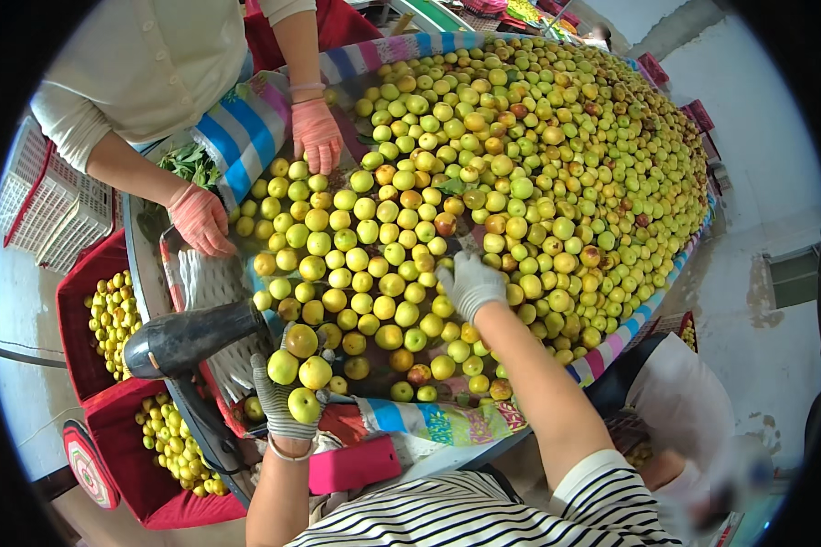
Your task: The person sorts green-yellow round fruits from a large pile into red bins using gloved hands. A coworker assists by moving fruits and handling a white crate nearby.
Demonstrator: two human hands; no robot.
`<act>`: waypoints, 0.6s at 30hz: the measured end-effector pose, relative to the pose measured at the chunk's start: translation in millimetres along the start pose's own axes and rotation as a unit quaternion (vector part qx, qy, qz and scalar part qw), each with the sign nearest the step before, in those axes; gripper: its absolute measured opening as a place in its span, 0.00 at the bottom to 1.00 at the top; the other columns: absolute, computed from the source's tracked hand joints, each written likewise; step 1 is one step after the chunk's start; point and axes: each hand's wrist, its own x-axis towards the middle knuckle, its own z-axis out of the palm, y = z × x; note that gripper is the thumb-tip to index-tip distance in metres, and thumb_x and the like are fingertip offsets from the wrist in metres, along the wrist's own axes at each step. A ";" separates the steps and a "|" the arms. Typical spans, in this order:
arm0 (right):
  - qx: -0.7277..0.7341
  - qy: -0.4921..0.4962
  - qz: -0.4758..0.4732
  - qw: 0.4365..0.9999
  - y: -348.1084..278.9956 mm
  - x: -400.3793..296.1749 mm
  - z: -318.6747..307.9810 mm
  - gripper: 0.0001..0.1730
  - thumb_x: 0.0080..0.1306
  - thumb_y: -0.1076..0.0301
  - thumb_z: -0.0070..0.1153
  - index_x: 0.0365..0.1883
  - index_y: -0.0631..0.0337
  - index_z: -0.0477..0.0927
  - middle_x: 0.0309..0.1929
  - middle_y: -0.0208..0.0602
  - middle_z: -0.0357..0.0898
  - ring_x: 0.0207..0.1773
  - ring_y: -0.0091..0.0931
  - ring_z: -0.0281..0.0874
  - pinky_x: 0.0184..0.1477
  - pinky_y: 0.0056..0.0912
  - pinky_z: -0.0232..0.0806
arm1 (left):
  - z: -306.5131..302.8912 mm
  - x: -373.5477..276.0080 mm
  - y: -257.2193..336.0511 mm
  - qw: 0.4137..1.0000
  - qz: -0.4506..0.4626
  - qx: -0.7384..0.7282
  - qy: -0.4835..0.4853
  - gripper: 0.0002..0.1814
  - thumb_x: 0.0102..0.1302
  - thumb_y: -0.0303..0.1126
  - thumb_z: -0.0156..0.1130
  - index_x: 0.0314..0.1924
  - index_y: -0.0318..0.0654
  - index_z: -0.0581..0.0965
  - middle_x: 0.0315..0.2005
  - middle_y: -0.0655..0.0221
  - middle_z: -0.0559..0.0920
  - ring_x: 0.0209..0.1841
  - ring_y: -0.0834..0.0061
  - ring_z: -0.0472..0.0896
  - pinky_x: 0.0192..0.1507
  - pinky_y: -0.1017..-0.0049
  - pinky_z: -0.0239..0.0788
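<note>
A large heap of yellow-green jujube fruits (561, 171) covers the sorting table, some of them with reddish-brown patches. My left hand (291, 396), in a striped grey glove, is palm up and holds several fruits near the table's front edge. In a pale grey glove, my right hand (475, 284) reaches down among the fruits at the heap's lower edge; its fingertips touch them, and whether it grips one I cannot tell. Between my hands and beyond lies a looser spread of fruits (362, 260) on the table surface.
Across the table a co-worker's pink-gloved hands (317, 137) rest by the fruits. A black hair dryer (191, 338) stands left of my left hand, by white foam netting (215, 287). Red-lined crates (99, 410) of fruit, stacked white plastic crates (58, 198), a pink phone case (354, 465) and striped cloth edging (445, 424) surround the work.
</note>
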 end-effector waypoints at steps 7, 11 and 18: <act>0.015 0.056 -0.190 0.980 -22.7 -52.1 39.1 0.22 0.68 0.50 0.50 0.48 0.59 0.72 0.45 0.46 0.76 0.41 0.43 0.81 0.44 0.46 0.74 | 11.7 -1.1 -4.0 1.000 0.013 0.011 0.017 0.37 0.69 0.63 0.47 0.66 0.44 0.67 0.57 0.60 0.77 0.55 0.57 0.78 0.50 0.62 0.78; 0.203 0.163 -0.267 0.928 -34.1 -53.0 62.6 0.19 0.65 0.50 0.51 0.32 0.58 0.76 0.34 0.46 0.78 0.37 0.45 0.79 0.41 0.47 0.71 | 8.1 -5.8 -2.0 0.999 -0.007 0.007 -0.048 0.39 0.69 0.64 0.45 0.68 0.43 0.63 0.58 0.59 0.76 0.55 0.56 0.78 0.48 0.59 0.80; 0.356 -0.063 -0.232 0.903 -110.5 -49.1 -4.5 0.25 0.65 0.47 0.55 0.33 0.65 0.79 0.30 0.44 0.80 0.35 0.35 0.80 0.41 0.36 0.70 | 2.5 2.4 3.8 0.990 -0.040 -0.045 -0.125 0.35 0.69 0.62 0.49 0.66 0.47 0.64 0.58 0.57 0.74 0.52 0.53 0.80 0.36 0.60 0.83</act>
